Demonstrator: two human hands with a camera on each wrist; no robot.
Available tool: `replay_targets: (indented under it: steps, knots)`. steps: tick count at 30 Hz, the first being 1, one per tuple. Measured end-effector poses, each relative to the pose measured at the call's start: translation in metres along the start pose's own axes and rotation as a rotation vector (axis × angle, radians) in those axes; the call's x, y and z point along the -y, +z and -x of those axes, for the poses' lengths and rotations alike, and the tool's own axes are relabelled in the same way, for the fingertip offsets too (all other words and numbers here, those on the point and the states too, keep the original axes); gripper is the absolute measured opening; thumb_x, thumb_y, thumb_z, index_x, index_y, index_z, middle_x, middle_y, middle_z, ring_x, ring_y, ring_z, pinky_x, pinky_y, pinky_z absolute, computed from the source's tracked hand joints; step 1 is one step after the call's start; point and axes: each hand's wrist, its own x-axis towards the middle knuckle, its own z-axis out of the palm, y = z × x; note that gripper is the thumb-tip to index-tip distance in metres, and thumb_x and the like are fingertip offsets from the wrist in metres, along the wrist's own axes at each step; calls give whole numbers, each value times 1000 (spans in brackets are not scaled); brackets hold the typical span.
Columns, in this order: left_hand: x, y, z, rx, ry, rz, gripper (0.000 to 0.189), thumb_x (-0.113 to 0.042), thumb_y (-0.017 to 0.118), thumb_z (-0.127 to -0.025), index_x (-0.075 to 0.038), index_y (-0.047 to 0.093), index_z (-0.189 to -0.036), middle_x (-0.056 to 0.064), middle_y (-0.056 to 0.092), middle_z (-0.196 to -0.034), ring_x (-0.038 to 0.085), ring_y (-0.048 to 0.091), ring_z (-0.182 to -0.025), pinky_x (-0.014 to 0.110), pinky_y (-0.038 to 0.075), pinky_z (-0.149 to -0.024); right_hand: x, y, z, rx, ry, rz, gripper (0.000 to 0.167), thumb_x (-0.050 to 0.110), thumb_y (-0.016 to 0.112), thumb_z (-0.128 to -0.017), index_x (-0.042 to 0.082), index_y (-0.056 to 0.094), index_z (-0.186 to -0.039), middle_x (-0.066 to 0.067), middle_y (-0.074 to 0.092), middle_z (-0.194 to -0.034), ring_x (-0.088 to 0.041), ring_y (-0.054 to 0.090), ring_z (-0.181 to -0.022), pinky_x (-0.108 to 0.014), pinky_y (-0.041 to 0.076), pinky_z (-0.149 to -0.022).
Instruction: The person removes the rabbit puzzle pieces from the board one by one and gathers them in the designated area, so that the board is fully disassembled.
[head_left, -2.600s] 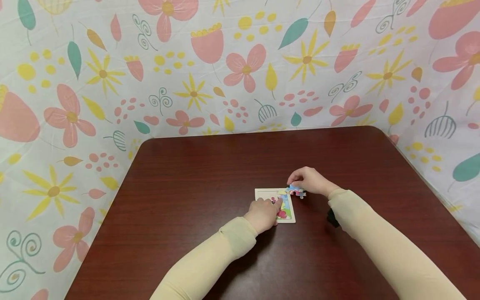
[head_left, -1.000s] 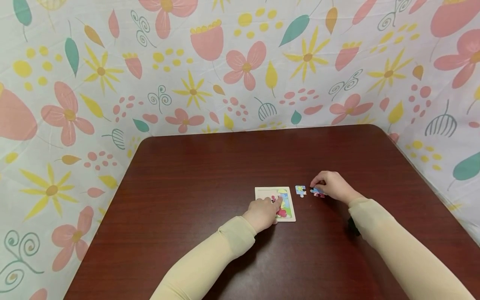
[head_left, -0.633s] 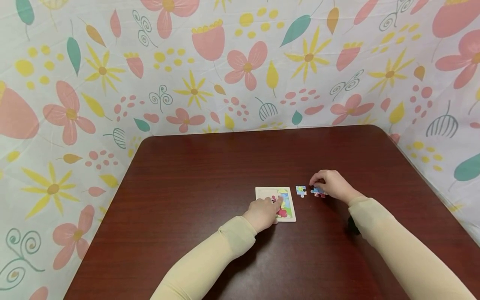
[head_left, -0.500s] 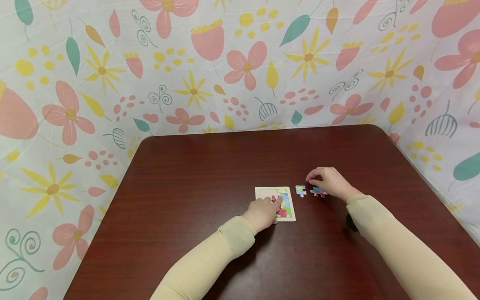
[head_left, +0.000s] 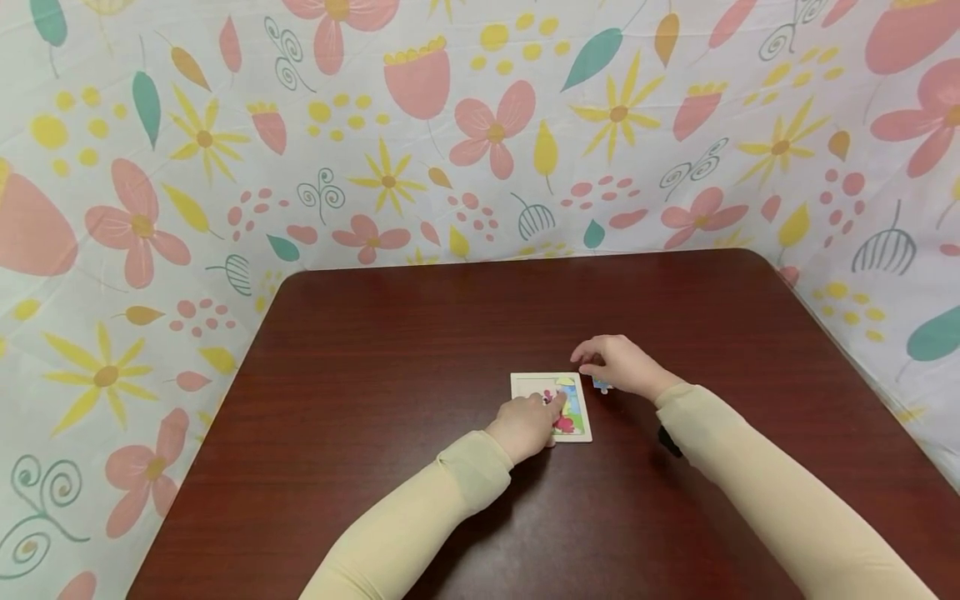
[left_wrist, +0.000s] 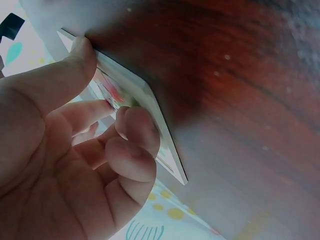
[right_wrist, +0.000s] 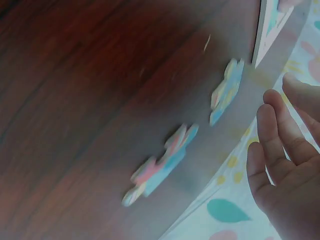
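A small jigsaw puzzle tray (head_left: 549, 377) with a pale rim lies on the table, its picture partly filled in. My left hand (head_left: 527, 427) holds it: the index finger rests on the picture and the thumb (left_wrist: 82, 52) lies against the rim, while the other fingers curl at the near edge. Just right of the tray, my right hand (head_left: 626, 367) hovers with thumb and fingers apart, holding nothing. Below it is a loose puzzle piece (right_wrist: 227, 92), mostly blue. A second, pink and blue piece (right_wrist: 162, 162) lies farther out; the right hand and sleeve hide it in the head view.
The dark red-brown table (head_left: 405, 333) has rounded far corners. A white cloth (head_left: 480, 208) printed with flowers and leaves hangs behind it and along the sides. Something black (head_left: 669, 442) shows under the right sleeve.
The right hand set down puzzle pieces right of the tray, let go, then moved left toward the tray over the nearer piece. The left hand stayed on the tray.
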Motion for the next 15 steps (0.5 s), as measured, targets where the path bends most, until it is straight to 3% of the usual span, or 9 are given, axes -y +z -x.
replay_targets:
  steps: [8,15]
  knots:
    - [0,1,0,-7,8,-20,68,-40,69,-85,-25,40,-145,6,63,-110,21,64,-86,33,53,-61,10,17,-7,23,-137,64,13,5,70,-83,9,72,-96,-1,68,-89,-13,60,-79,-31,51,-71]
    - [1,1,-1,-18,-2,-24,69,-40,70,-84,-26,41,-144,6,64,-109,22,65,-87,33,53,-63,18,20,-10,24,-188,92,13,0,69,-82,11,75,-89,2,65,-84,-12,59,-77,-32,51,-72]
